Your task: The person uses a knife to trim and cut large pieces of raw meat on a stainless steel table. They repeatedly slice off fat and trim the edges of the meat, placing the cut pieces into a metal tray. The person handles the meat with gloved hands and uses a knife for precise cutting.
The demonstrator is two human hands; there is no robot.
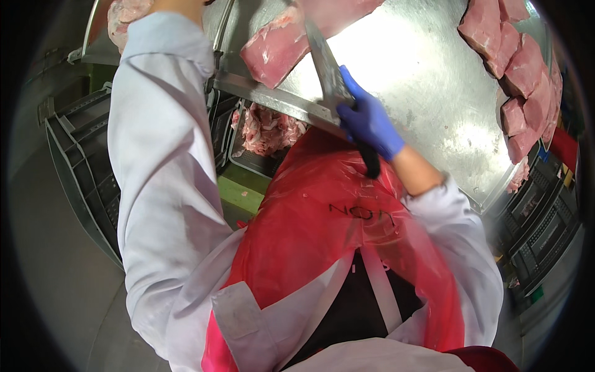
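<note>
My right hand (365, 118), in a blue glove, grips a large knife (325, 65) by its dark handle; the blade points up toward a long pink piece of meat (273, 56) on the metal work surface (434, 136). My left arm reaches to the top edge, where only bare skin at the wrist (181, 6) shows; the fingers of that hand are out of frame. Beside it, pale meat (124, 22) lies at the upper left.
Several pink meat pieces (520, 68) line the surface's right side. Below the front edge, a crate of trimmings (266, 130) sits over a green base (242, 192). Dark crates stand at left (74, 142) and right (536, 229). My red apron (310, 217) is close to the edge.
</note>
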